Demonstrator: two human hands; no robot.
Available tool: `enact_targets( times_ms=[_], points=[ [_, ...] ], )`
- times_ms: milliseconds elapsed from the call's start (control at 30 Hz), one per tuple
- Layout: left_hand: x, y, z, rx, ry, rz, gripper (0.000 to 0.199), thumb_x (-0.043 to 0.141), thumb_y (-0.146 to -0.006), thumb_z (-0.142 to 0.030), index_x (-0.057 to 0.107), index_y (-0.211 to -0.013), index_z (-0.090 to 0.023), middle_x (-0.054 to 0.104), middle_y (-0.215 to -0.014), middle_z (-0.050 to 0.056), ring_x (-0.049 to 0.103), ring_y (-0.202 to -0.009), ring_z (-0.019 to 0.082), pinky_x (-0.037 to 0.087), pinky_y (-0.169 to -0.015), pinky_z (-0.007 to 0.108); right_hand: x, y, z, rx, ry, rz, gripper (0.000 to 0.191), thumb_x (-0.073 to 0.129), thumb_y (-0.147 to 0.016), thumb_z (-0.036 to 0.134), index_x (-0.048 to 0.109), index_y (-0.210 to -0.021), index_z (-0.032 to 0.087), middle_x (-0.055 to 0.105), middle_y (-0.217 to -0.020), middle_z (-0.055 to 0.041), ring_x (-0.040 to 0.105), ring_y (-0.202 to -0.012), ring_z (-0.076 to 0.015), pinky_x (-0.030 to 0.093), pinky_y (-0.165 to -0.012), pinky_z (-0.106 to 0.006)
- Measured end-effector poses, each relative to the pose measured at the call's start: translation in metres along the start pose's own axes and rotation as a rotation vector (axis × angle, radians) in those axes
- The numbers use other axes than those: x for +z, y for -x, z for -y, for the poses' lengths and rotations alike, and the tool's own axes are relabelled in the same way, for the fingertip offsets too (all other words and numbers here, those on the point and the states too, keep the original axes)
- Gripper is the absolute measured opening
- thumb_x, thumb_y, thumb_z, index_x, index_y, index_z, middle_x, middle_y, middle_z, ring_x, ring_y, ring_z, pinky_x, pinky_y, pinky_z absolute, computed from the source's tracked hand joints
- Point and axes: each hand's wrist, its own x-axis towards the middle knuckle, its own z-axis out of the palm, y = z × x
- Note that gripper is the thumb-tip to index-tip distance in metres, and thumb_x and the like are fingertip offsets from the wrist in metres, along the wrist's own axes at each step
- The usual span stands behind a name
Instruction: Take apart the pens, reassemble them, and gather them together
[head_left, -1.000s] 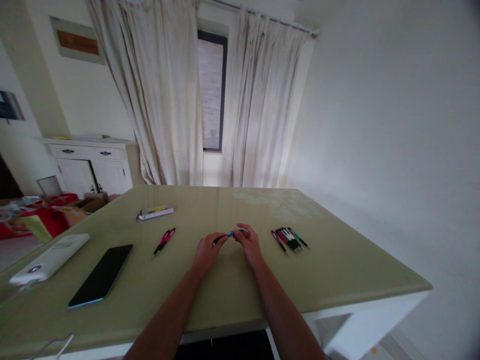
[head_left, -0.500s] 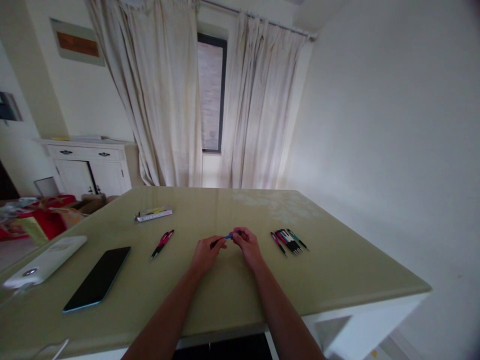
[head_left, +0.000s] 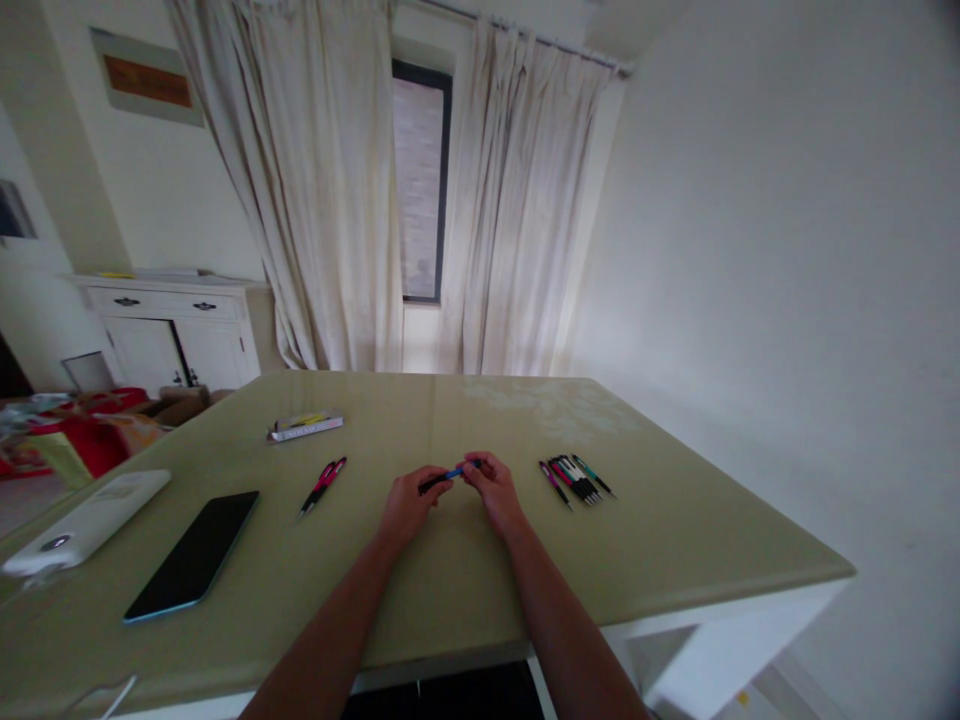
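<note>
On the green desk (head_left: 465,560), both hands (head_left: 409,508) pinch a blue-black pen (head_left: 454,472), probably light, stiff and smooth, best held by its barrel.

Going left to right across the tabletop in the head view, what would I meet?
White device, dark-screened phone, pink-and-black pens, left hand, blue-and-black pen, right hand, cluster of pens.

pale curtains (head_left: 330,200) hang from a rod on both sides of a narrow, dark-framed window (head_left: 420,185), where soft daylight shows. a white cabinet (head_left: 176,335) (one door looks slightly ajar) stands against the back wall, and a plain whitish wall (head_left: 765,250) fills the right.
</note>
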Motion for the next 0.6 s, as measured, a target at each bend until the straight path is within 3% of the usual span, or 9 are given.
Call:
enact_targets(
  times_ms=[200, 433, 600],
  points=[
    [0.0003, 0.0006, -0.0015, 0.01, -0.059, 0.03, 0.031, 0.059, -0.083, -0.044, 0.073, -0.1, -0.021, 0.074, -0.078, 0.003, 0.061, -0.058, 0.015, 0.049, -0.063, 0.028, 0.0002, 0.0002, 0.0007, -0.014, 0.041, -0.029, 0.031, 0.08, -0.073, 0.043, 0.069, -0.092, 0.02, 0.072, -0.078, -0.0027, 0.067, -0.072, -0.018, 0.053, -0.074, -0.033],
    [0.0029, 0.0022, -0.0025, 0.043, -0.117, 0.003, 0.029, 0.059, -0.085, -0.043, 0.07, -0.101, -0.022, 0.074, -0.082, 0.002, 0.062, -0.059, 0.015, 0.049, -0.065, 0.028, 0.0013, -0.0001, 0.0042, -0.013, 0.142, -0.079, 0.025, 0.079, -0.071, 0.041, 0.067, -0.076, 0.02, 0.065, -0.06, 0.0005, 0.055, -0.053, -0.0144, 0.044, -0.056, -0.028],
    [0.0042, 0.0035, -0.0076, 0.127, -0.189, -0.008, 0.031, 0.049, -0.092, -0.044, 0.07, -0.099, -0.021, 0.073, -0.087, 0.004, 0.065, -0.075, 0.018, 0.048, -0.073, 0.028, 0.0043, 0.0013, 0.0064, 0.002, 0.088, -0.054, 0.028, 0.075, -0.075, 0.047, 0.067, -0.079, 0.02, 0.067, -0.062, -0.0003, 0.057, -0.054, -0.0143, 0.043, -0.056, -0.027]
  ],
)
